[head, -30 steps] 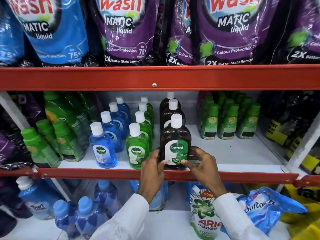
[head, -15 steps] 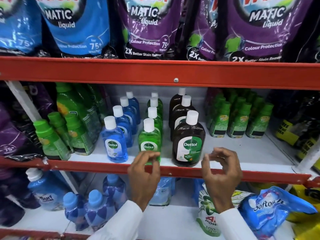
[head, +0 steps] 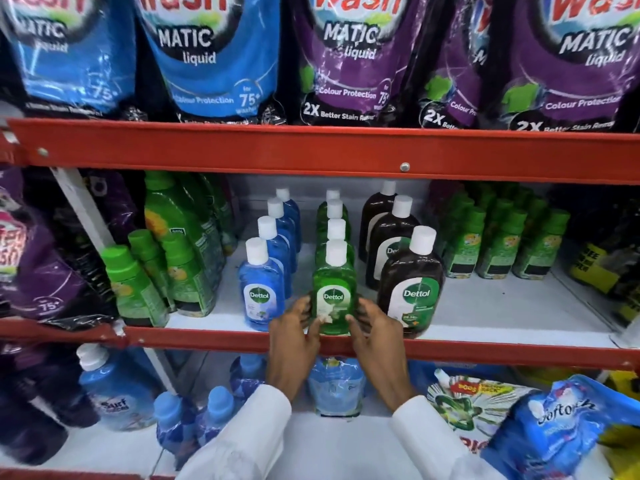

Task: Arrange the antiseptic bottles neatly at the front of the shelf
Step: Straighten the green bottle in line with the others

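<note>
Three rows of Dettol antiseptic bottles with white caps stand on the middle shelf point(head: 502, 317). The front green bottle point(head: 333, 289) stands at the shelf's front edge, with my left hand point(head: 294, 336) on its left side and my right hand point(head: 375, 332) on its right side, fingers wrapped around its lower part. The front blue bottle point(head: 261, 292) stands just left of it. The front brown bottle point(head: 414, 289), larger, stands just right at the edge. Behind each front bottle runs a line of same-coloured bottles toward the back wall.
Green-capped bottles point(head: 135, 289) crowd the shelf's left, smaller green bottles point(head: 498, 244) the back right. The red shelf lip point(head: 485, 351) runs along the front. Detergent pouches point(head: 214, 57) hang above. Blue bottles and pouches point(head: 336, 386) fill the lower shelf.
Both hands let go of the brown bottle, hung open in front of the shelf lip, then moved left and closed around the front green bottle.
</note>
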{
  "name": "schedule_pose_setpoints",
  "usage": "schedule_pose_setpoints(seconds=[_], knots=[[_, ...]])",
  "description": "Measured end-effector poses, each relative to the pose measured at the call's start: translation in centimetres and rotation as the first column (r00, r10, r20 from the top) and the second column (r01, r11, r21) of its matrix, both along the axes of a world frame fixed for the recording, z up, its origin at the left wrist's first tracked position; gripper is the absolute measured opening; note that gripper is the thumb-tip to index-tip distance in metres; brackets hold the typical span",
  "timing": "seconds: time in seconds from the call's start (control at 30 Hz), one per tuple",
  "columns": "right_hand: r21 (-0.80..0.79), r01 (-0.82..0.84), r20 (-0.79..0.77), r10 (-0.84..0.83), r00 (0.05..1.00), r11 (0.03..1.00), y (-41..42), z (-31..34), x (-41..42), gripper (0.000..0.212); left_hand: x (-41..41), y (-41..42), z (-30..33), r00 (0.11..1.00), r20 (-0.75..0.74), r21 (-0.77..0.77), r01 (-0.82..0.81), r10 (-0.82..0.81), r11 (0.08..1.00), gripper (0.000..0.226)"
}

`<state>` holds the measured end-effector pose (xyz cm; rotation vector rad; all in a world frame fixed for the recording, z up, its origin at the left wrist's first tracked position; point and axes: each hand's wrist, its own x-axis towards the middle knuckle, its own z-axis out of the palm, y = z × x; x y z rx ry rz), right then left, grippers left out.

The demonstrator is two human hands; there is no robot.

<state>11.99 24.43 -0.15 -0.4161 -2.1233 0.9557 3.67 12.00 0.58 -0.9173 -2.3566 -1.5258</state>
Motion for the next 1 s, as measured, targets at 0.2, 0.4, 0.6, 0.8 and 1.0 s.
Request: schedule_pose_setpoints(seconds=[0.2,0.4,0.6,0.8,1.0], knots=[[-0.063,0.02,0.035,-0.018,0.999,0.998,0.2,0.0,0.1,0.034,-0.2,0.3,-0.4,0.999,0.017,0.043,0.038,-0.039,0.998,0.033],[-0.106,0.026,0.045,-0.021,0.999,0.994,0.2,-0.4,0.1,0.036,-0.3,0.3,-0.7,0.999,0.027,0.039,0.038,-0.04,0.999,0.036],[-0.162,0.087,-0.023,-0.092,0.995,0.983,-0.7,-0.1,0.6,0.045,0.3,-0.6,0.0,0.997,0.012,0.054,0.078,-0.079,0.995,0.039],[-0.079,0.181,-0.325,-0.197,0.925,0.98,-3.9,-0.2,1.2,0.032,0.8,-6.0,0.1,0.97,-0.164,0.303,-0.123,0.179,0.945,0.02],[0.012,-0.056,-0.103,0.056,0.993,0.998,-8.1,0.3,-3.9,0.04,-4.6,-9.5,0.8,0.978,0.025,0.15,-0.208,0.207,0.967,0.055]])
